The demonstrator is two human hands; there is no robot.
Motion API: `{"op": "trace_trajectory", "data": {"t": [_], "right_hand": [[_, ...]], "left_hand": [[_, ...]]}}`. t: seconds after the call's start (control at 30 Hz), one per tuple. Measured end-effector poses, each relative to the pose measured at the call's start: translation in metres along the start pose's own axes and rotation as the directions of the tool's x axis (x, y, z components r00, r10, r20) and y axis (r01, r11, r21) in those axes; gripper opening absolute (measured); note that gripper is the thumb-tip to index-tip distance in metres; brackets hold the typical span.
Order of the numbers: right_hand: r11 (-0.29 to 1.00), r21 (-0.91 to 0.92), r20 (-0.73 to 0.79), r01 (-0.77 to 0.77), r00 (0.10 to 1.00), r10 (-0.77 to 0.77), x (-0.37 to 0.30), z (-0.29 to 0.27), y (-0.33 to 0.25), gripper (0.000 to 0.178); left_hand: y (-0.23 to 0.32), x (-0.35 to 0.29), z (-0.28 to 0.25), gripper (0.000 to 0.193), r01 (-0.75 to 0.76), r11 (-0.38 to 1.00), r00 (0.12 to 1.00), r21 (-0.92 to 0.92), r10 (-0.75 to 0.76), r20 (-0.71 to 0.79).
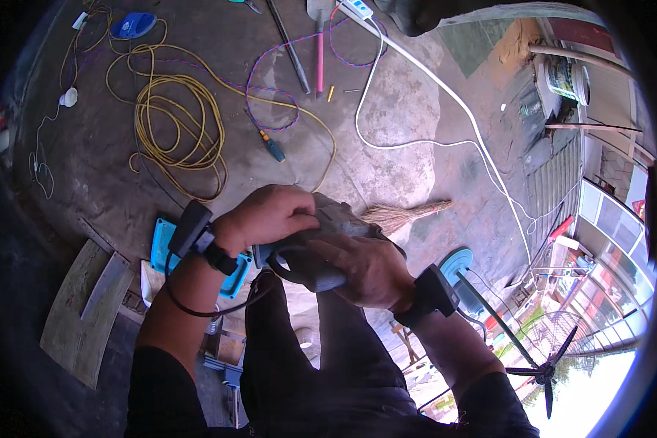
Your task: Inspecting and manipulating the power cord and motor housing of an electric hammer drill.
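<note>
Close in front of my body is a bulky dark grey thing [337, 214] with a rounded, loop-like part at its near end; its exact kind I cannot make out. My left hand [274, 213] bends over its far left side, fingers curled and thumb pressed in against it. Across its right side lies my right hand [376, 271], with the fingers reaching round it toward the left. Both hands cover much of the surface, and its underside is hidden. Black straps with small boxes sit on both wrists, and a black cable hangs from the left one.
On the floor lie a coiled yellow hose or cable [150, 124], a straw broom [409, 212], a pink-handled shovel [320, 58] and a white cable with a power strip [358, 9]. A blue tray [162, 244] is by my left forearm; a standing fan [544, 372] is at right.
</note>
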State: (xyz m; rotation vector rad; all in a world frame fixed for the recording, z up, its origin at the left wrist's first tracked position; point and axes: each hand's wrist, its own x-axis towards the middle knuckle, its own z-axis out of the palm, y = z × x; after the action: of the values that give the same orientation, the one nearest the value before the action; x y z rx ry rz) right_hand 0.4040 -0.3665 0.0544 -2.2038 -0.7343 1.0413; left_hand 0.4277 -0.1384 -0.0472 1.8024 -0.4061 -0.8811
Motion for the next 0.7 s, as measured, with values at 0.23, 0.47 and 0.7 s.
{"op": "trace_trajectory", "data": {"t": [0.23, 0.47, 0.7], "right_hand": [[1.0, 0.016, -0.048, -0.003, 0.999, 0.004, 0.01, 0.01, -0.007, 0.06], [0.999, -0.025, -0.161, -0.042, 0.986, 0.037, 0.013, -0.001, -0.003, 0.053], [0.999, -0.031, -0.212, 0.008, 0.977, -0.014, 0.013, 0.0, 0.004, 0.055]], "left_hand": [[0.013, 0.025, -0.002, 0.017, -0.059, 0.998, 0.989, 0.038, 0.053, 0.136], [-0.041, -0.001, -0.016, 0.024, 0.078, 0.979, 0.991, -0.186, -0.097, -0.093], [-0.105, -0.06, -0.023, 0.023, 0.425, 0.895, 0.902, -0.139, -0.431, -0.017]]}}
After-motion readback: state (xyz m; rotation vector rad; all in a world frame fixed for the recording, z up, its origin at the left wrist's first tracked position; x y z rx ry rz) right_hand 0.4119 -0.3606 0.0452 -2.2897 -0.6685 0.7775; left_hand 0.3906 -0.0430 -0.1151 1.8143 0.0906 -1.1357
